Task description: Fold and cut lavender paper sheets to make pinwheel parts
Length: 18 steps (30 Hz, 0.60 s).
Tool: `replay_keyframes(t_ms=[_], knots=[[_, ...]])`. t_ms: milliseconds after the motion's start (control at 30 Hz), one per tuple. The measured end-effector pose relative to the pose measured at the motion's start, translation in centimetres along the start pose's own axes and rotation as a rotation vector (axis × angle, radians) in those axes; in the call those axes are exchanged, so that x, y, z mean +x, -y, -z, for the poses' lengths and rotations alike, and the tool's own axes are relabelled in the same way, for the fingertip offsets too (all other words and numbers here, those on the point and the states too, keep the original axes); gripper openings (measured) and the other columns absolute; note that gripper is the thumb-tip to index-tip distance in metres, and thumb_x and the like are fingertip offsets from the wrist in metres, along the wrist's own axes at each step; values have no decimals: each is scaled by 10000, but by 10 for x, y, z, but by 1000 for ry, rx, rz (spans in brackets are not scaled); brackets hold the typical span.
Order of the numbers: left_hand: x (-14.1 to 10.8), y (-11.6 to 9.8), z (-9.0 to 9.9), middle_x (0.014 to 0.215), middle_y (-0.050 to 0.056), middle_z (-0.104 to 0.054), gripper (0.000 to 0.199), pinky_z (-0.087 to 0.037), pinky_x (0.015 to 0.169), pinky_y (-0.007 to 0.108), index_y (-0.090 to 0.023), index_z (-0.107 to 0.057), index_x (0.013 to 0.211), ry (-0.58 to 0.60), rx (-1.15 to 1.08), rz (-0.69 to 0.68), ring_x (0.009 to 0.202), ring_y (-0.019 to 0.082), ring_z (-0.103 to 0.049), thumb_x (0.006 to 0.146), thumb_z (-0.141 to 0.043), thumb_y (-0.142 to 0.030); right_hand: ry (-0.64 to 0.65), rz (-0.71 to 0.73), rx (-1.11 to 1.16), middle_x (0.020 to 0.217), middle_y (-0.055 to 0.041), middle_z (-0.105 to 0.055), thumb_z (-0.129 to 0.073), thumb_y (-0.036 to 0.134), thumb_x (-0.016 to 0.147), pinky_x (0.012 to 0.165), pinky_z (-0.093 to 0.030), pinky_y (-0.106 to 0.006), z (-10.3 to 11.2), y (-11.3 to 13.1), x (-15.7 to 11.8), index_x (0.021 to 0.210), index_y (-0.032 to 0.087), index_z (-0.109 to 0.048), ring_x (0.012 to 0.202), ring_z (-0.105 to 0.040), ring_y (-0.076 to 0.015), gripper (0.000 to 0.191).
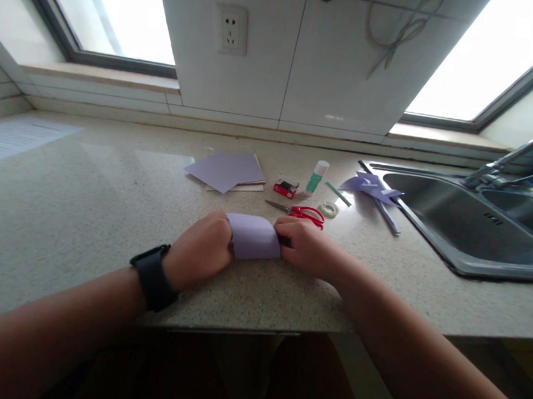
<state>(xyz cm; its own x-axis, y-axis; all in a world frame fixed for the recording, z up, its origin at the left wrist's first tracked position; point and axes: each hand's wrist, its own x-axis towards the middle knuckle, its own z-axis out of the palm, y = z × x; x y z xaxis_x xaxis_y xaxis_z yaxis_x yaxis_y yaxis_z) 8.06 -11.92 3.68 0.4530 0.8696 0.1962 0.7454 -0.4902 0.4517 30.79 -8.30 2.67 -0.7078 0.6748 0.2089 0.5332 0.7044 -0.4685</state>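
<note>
A sheet of light purple paper (254, 238) bends in a curve between my two hands, low over the countertop near its front edge. My left hand (206, 248) is closed on the sheet's left end, its fingertips hidden. On the opposite end, my right hand (306, 244) pinches the paper with curled fingers. Just beyond the right hand lie red-handled scissors (305, 213), their blades pointing left. A roll of clear tape (329, 210) rests beside the handles. Farther back are a small red box (286, 187) and an upright glue stick (317, 177).
Purple sheets (225, 170) are stacked behind my hands. A purple paper pinwheel (372, 188) lies against the rim of the steel sink (464, 264) on the right. Nearby is a short green stick (338, 193). A printed page (17, 137) lies far left.
</note>
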Motion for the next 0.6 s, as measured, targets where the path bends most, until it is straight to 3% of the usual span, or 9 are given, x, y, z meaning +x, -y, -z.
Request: replay_keyframes(t_ms=[167,367,600], knots=[[-3,-3,2,860,129,-623,73,-442,640,331,-111,-645,731,71,213,88,681,201,-568,778,-590,-105,-4,14,-44,763,-20,-581,-615,7,722,644,-383,-241,-1,0,0,692,156,-573,717,-533,-136,158],[-1,-3,4,729,24,-630,155,-420,707,320,-168,-619,724,85,60,-152,691,174,-550,873,-576,-158,-43,208,-128,814,-57,-614,-588,12,781,724,-429,-279,2,3,-3,729,155,-589,800,-546,-176,152],[-5,-7,0,836,68,-658,102,-448,683,305,-142,-662,810,16,161,-81,788,203,-566,831,-594,-69,18,86,-24,862,-54,-624,-610,18,791,729,-438,-263,4,2,-5,794,137,-648,817,-559,-165,124]])
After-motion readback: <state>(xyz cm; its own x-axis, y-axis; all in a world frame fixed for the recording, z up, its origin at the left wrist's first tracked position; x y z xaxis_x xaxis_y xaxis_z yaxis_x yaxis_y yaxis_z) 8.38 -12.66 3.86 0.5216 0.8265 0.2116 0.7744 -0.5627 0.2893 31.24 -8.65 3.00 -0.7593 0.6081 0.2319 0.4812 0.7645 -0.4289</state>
